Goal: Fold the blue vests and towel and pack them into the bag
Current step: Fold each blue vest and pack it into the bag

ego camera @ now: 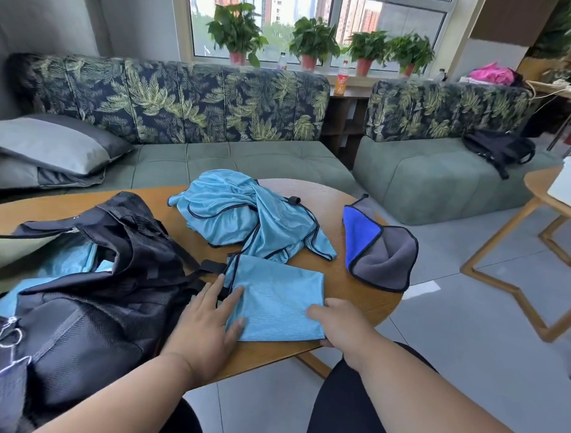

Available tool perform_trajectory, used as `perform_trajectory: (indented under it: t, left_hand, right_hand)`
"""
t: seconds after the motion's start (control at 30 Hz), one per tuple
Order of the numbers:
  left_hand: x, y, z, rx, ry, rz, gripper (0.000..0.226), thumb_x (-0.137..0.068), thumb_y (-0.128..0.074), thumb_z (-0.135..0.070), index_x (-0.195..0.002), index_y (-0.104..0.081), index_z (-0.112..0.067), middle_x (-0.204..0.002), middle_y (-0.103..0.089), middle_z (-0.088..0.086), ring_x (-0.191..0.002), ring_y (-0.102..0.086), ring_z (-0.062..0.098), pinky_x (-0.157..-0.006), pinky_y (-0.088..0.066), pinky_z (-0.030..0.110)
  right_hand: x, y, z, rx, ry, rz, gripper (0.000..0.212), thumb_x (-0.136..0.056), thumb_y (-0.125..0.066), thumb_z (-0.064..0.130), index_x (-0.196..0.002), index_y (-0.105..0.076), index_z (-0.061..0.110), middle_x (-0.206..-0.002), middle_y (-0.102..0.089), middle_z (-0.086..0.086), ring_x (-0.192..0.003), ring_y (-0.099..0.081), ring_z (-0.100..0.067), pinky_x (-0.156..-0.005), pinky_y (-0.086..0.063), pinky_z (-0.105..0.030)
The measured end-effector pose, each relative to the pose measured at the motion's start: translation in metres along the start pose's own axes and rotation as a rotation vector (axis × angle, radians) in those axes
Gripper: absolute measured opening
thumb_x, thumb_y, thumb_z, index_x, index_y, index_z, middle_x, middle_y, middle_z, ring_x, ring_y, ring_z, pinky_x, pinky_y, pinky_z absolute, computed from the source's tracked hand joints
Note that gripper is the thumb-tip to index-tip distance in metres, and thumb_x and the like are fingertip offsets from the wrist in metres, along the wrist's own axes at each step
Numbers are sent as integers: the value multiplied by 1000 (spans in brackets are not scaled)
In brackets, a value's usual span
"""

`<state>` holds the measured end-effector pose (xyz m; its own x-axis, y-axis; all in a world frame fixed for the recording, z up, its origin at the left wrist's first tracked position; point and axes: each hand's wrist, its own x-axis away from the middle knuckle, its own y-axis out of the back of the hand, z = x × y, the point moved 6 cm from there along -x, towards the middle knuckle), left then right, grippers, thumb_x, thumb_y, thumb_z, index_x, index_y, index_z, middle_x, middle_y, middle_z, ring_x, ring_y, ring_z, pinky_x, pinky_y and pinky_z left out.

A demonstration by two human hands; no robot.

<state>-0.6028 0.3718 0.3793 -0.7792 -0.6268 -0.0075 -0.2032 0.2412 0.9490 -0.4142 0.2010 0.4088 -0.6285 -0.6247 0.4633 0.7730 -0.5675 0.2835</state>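
At lower centre, the flat left hand (210,316) pressed and the right hand (332,324) pinched the folded vest (278,300), seemingly ready for lifting leftward into the bag (96,291).

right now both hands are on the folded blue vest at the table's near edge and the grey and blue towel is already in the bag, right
Not quite. In the head view the towel lies on the table, right of the unfolded vests, not in the bag. Both the left hand and right hand are on the folded blue vest.
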Motion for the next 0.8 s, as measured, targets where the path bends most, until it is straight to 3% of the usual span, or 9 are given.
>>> perform_trajectory:
  t: [0.07, 0.13, 0.23, 0.33, 0.43, 0.6, 0.67, 0.73, 0.8]
  left_hand:
    - [1, 2, -1, 20, -11, -11, 67, -108, -26, -59, -167, -2, -37, -175, 14, -5, -162, 8, 18, -130, 3, 37]
    - [4, 4, -2, 23, -35, -31, 64, -110, -27, -55, -167, -4, -38, -175, 13, -5, -161, 7, 17, -130, 2, 35]
    - [8, 8, 0, 94, -61, -71, 57, -110, -34, -49, -164, -16, -46, -175, 5, -5, -161, -3, 18, -130, -5, 33]
    - [12, 10, 1, 157, -85, -93, 53, -110, -40, -47, -161, -27, -50, -175, -3, -7, -158, -15, 19, -129, -15, 34]
    - [14, 10, -2, 108, -157, -107, 51, -106, -41, -58, -156, -42, -48, -174, -14, -5, -155, -25, 19, -127, -22, 35]
    - [13, 11, -5, 5, -176, -105, 75, -91, -34, -80, -152, -49, -40, -169, -26, -5, -152, -31, 22, -125, -31, 40]
    - [17, 18, -8, 2, -165, -148, 80, -88, -41, -83, -151, -51, -35, -166, -33, -4, -151, -33, 22, -125, -32, 41]
    - [22, 26, -12, 55, -154, -222, 86, -84, -50, -84, -151, -51, -30, -162, -39, -4, -149, -36, 21, -125, -31, 41]
    - [22, 34, -16, 140, -119, -274, 97, -79, -55, -86, -155, -46, -26, -162, -39, -4, -149, -36, 19, -125, -30, 41]
  right_hand:
    - [5, -8, 1, -252, -63, 72, 18, -99, -61, 14, -115, -69, 15, -111, -76, -6, -96, -73, -20, -71, -61, -33]
    - [5, -10, 6, -444, -77, 106, 23, -101, -57, 8, -121, -67, 13, -115, -77, -10, -99, -74, -25, -71, -62, -36]
    - [-1, -1, 8, -584, -65, 43, 17, -98, -58, 3, -114, -64, 4, -110, -77, -15, -94, -75, -28, -68, -62, -37]
    - [-2, 2, 11, -624, -41, 25, 10, -96, -59, 0, -102, -60, 7, -114, -75, -20, -96, -75, -31, -68, -62, -37]
    - [-3, 6, 18, -714, -22, 5, 12, -94, -57, -3, -94, -59, 9, -116, -73, -20, -96, -74, -31, -67, -63, -37]
    - [1, 13, 43, -883, -11, 13, 29, -95, -50, -8, -118, -65, 0, -110, -77, -16, -91, -78, -30, -64, -65, -37]
    - [6, 6, 55, -899, 3, 54, 35, -95, -47, -10, -124, -64, 0, -111, -78, -18, -97, -78, -31, -74, -66, -41]
    - [9, -1, 66, -864, 25, 85, 40, -94, -47, -10, -130, -62, -1, -118, -76, -19, -110, -75, -34, -95, -61, -48]
    - [12, -8, 74, -839, 37, 100, 41, -93, -48, -9, -131, -61, 0, -121, -75, -20, -113, -73, -35, -102, -57, -51]
